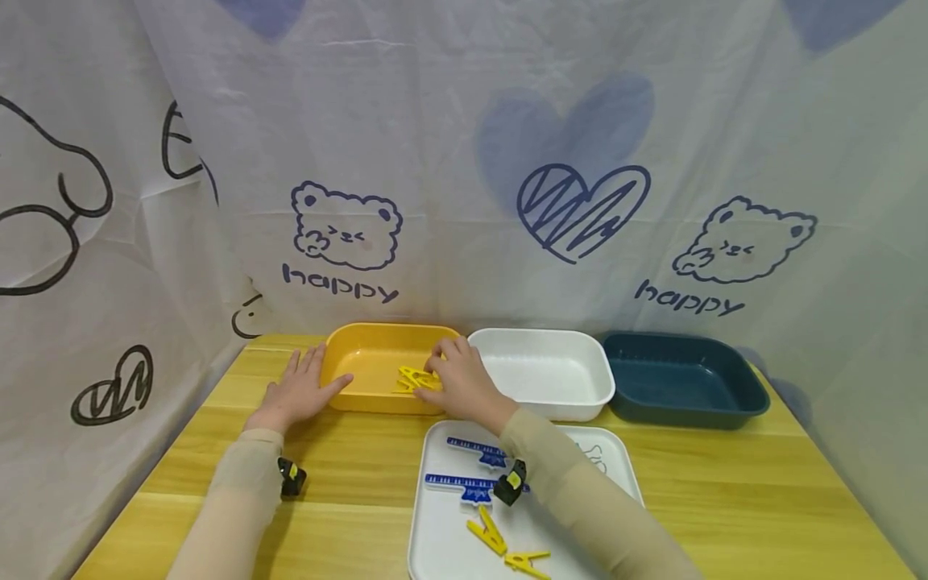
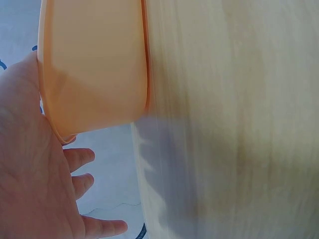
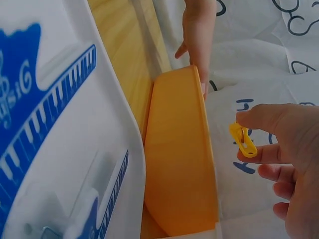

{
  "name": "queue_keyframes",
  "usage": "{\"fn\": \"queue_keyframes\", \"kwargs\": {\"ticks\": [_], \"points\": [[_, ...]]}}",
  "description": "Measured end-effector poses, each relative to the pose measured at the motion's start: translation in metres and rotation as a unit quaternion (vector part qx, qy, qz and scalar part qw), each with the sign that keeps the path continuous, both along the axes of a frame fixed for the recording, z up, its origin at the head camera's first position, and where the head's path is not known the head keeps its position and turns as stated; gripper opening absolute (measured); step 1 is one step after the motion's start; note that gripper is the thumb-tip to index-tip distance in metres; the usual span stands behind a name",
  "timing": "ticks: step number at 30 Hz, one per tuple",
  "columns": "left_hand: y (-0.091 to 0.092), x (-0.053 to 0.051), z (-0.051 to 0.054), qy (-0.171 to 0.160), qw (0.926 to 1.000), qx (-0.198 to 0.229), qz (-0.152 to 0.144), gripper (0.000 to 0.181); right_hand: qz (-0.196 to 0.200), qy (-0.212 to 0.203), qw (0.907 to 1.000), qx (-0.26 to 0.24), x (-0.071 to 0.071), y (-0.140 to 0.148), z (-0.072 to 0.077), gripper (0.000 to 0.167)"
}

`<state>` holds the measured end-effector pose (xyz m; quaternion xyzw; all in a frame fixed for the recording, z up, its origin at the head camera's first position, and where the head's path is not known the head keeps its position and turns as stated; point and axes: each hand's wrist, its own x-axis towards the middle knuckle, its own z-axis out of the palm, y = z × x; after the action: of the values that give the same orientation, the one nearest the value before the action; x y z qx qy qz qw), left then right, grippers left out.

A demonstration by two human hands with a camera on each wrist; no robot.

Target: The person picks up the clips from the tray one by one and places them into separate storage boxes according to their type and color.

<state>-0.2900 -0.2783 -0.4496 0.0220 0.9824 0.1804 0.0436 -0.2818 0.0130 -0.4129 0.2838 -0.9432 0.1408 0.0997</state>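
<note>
My right hand [image 1: 464,383] pinches a yellow plastic clip [image 3: 243,140] between thumb and forefinger, above the front right part of the yellow bin [image 1: 362,400]. Yellow clip shapes overlap there in the head view, so I cannot tell whether another lies inside the bin. Spread fingers of my left hand [image 1: 299,392] rest at the bin's left end, with the thumb reaching over its rim. Below my right forearm is a white tray [image 1: 428,540]. On it lie two yellow clips [image 1: 487,533] and two blue clips with a piano-key pattern [image 1: 474,453], partly covered by the arm.
A white bin [image 1: 540,391] stands right of the yellow one, with a dark blue bin [image 1: 689,412] beyond it. All stand in a row at the back of the wooden table [image 1: 348,483], in front of a printed cloth [image 1: 449,266].
</note>
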Motion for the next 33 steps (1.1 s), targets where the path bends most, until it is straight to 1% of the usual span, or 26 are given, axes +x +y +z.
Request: {"fn": "queue_keyframes", "kwargs": {"ticks": [6, 14, 19, 22, 33], "points": [[0.001, 0.002, 0.000, -0.003, 1.0000, 0.002, 0.000, 0.101, -0.014, 0.009, 0.9999, 0.001, -0.011, -0.001, -0.004, 0.041], [-0.002, 0.000, -0.004, -0.001, 1.0000, -0.002, 0.002, 0.102, -0.047, -0.015, 0.9987, 0.007, -0.030, -0.008, -0.010, 0.043], [-0.002, -0.001, -0.002, -0.002, 1.0000, 0.000, 0.001, 0.102, -0.063, -0.034, 0.9974, 0.009, -0.042, -0.010, -0.014, 0.043], [-0.001, -0.001, 0.000, -0.004, 1.0000, 0.002, 0.000, 0.101, -0.071, -0.032, 0.9967, 0.023, -0.047, -0.011, -0.017, 0.043], [0.000, -0.001, -0.001, -0.004, 1.0000, 0.002, -0.001, 0.100, -0.079, -0.032, 0.9946, 0.059, -0.059, -0.017, -0.025, 0.042]]}}
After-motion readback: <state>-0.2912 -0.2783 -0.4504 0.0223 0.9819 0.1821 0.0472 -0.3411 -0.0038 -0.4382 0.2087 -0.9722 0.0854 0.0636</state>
